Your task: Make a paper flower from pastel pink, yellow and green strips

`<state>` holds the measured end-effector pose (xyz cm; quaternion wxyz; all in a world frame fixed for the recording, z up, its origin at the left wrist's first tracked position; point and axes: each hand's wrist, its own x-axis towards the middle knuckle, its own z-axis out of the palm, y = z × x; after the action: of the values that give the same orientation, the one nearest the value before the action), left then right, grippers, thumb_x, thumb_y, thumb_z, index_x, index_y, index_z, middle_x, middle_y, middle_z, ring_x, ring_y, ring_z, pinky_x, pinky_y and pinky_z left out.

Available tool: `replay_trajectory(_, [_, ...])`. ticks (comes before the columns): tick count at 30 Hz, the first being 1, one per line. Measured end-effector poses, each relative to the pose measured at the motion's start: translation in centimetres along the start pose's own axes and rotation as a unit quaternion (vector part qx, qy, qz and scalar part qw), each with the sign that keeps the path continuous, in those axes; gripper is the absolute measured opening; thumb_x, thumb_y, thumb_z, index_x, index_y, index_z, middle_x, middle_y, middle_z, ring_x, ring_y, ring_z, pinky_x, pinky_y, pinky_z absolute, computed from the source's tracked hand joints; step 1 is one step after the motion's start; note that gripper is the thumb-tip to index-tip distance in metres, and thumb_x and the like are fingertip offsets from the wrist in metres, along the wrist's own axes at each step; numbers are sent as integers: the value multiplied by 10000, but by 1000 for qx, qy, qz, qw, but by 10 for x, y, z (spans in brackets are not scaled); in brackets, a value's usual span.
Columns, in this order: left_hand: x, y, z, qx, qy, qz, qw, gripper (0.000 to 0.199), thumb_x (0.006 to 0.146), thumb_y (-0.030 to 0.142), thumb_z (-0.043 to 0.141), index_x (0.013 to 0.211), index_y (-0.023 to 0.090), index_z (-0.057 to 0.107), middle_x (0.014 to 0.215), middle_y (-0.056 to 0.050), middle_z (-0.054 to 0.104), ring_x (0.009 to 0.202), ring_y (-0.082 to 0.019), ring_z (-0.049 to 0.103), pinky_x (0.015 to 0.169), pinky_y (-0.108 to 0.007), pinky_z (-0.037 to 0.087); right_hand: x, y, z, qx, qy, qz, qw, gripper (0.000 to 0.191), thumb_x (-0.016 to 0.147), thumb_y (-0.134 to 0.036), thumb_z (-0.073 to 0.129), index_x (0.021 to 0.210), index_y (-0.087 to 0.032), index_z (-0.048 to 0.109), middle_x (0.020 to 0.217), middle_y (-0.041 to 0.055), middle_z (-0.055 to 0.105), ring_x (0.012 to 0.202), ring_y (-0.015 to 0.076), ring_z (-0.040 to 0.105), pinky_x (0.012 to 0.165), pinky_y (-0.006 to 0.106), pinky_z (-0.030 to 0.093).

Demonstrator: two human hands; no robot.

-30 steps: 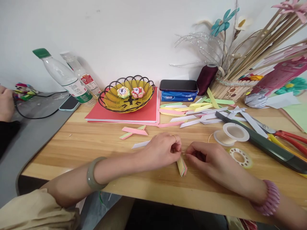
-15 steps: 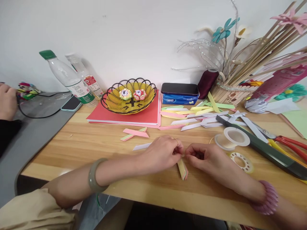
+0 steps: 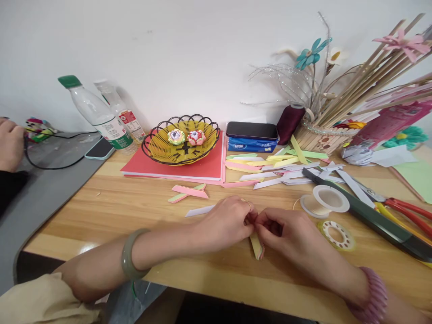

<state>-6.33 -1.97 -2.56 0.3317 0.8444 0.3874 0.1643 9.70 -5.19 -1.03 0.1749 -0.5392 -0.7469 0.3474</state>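
My left hand (image 3: 226,225) is closed around the upper end of a small bundle of folded paper strips (image 3: 257,247), yellow on top with pink and green edges below. The bundle's lower end sticks out toward me above the wood. Fingertips of my right hand (image 3: 290,231) are pinched together at the bundle's upper end, touching my left fingers; whatever they grip is hidden or too small to make out. A white paper strip (image 3: 200,210) lies behind my left hand. Crossed pink and green folded strips (image 3: 189,192) rest farther back on the table.
A spool of cream thread (image 3: 319,204), a tape roll (image 3: 337,235), a dark green tool (image 3: 378,225) and red-handled scissors (image 3: 407,209) lie right. Loose strips (image 3: 270,173) spread behind. A yellow basket (image 3: 162,155) holds two paper flowers. Another person's hand (image 3: 10,144) is far left.
My right hand has moved left, closing the small gap to my left fingers. My left hand keeps hold of the folded strips. The whole view has shifted slightly.
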Motion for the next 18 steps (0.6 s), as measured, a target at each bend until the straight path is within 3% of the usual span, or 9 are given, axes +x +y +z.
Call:
replay_trajectory(7, [2,1,-3,-36,-19,-41,998,37,727,162,550,732,168,586,730,5,629,667,-116,556,618,-218,406,-9,11,-12,-38,79,-62,994,119,804,-221,448,777,-195,561,657,-5,592,560,119,523,501,231,400])
replay_trajectory(10, [2,1,-2,-50,-6,-60,997,27,730,182,567,715,171,547,730,13,616,666,-116,550,600,-219,398,-11,14,-7,-93,63,-85,990,101,791,-201,473,825,-196,567,687,1,590,546,115,517,495,234,394])
replay_trajectory(18, [2,2,-4,-51,-10,-76,996,67,742,188,569,689,172,533,741,11,619,706,-128,554,636,-234,407,-8,18,4,-138,72,-65,986,121,791,-189,482,684,-195,539,617,-14,572,520,114,509,492,235,365])
